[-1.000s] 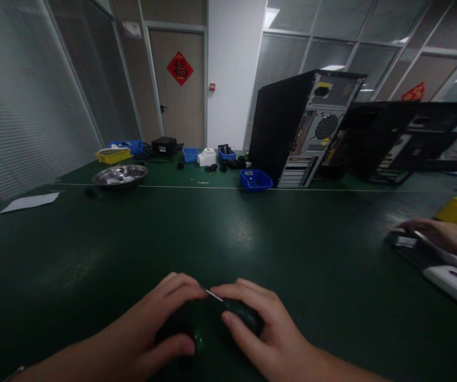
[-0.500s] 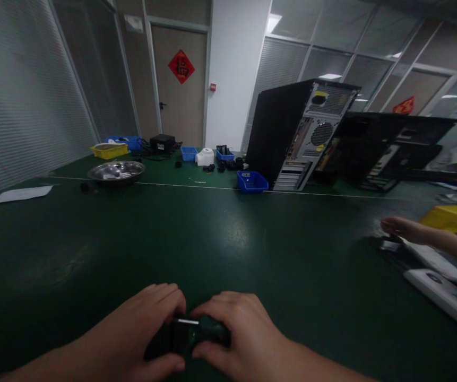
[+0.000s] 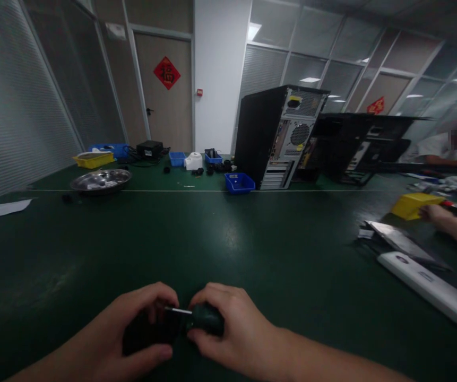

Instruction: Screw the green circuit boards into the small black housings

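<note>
Low in the head view, my right hand [image 3: 240, 329] is wrapped round the dark green handle of a stubby screwdriver [image 3: 208, 319]. Its short metal shaft points left, and the tip reaches the fingers of my left hand [image 3: 112, 323]. My left hand curves round a black object [image 3: 148, 337], thumb below and fingers above. That object is too dark against the green table [image 3: 228, 239] to tell its kind. Whether the screwdriver tip touches it cannot be made out.
Ahead are a metal bowl [image 3: 101, 182], a blue bin [image 3: 239, 183] and a black computer tower [image 3: 264, 132]. To the right lie a long white device [image 3: 427, 292] and a yellow bin [image 3: 413, 206], with another person's hand [image 3: 437, 216] beside it.
The view has turned right, so the background sits further left. My hands keep hold of the screwdriver and black object. The other person's hand has moved from the white device to the yellow bin.
</note>
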Tool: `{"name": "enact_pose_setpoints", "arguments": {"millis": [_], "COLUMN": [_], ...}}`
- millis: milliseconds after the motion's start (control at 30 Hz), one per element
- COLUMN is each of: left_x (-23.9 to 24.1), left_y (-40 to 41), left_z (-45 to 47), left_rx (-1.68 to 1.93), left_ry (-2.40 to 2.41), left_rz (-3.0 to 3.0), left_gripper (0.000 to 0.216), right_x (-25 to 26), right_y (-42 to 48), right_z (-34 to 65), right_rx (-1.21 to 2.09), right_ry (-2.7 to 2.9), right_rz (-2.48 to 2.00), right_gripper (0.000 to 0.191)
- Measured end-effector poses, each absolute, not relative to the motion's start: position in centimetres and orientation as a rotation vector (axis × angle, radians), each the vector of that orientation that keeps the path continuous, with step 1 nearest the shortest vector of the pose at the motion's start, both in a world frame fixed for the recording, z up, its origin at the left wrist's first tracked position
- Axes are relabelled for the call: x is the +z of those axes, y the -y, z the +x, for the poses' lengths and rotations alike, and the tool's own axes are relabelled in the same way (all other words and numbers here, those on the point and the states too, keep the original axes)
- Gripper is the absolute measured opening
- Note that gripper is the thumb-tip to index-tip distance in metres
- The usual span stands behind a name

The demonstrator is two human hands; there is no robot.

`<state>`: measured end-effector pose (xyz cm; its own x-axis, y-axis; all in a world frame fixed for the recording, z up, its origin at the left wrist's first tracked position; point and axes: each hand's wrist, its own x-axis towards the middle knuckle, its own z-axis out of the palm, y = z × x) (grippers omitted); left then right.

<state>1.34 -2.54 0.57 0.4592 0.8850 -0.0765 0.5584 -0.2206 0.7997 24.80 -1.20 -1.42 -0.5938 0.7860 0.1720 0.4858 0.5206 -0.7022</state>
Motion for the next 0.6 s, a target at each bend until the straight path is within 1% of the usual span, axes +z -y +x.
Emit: {"name": "enact_pose_setpoints", "arguments": {"millis": [67, 133, 367, 467, 600], "left_x": [0.15, -0.25, -0.43, -0.28, -0.15], "left_y": [2.8, 2.93, 2.72, 2.56, 2.22], "left_z": [1.19, 1.0, 1.01, 1.1, 0.98], "left_rx": [0.617, 0.634, 0.614, 0.588, 0.519], "left_ry": [-1.164, -1.109, -1.021, -0.998, -0.888], "left_rz": [1.843, 1.793, 1.67, 1.643, 1.59], "left_gripper": [0.033, 0.036, 0.044, 0.047, 0.045], "right_x": [-1.44, -1.47, -1.93, -2.13, -1.95], "right_y": [1.22, 1.2, 0.93, 0.85, 0.88], "right_z": [24.86, 24.82, 24.79, 24.88, 24.92], "right_rx": [0.861, 0.867, 0.958, 1.043, 1.072], "right_ry": [2.238, 2.189, 2.023, 1.956, 1.916], "right_rz": [-1.045, -1.06, -1.045, -1.035, -0.998], "right_gripper": [0.024, 0.024, 0.023, 0.019, 0.014]}}
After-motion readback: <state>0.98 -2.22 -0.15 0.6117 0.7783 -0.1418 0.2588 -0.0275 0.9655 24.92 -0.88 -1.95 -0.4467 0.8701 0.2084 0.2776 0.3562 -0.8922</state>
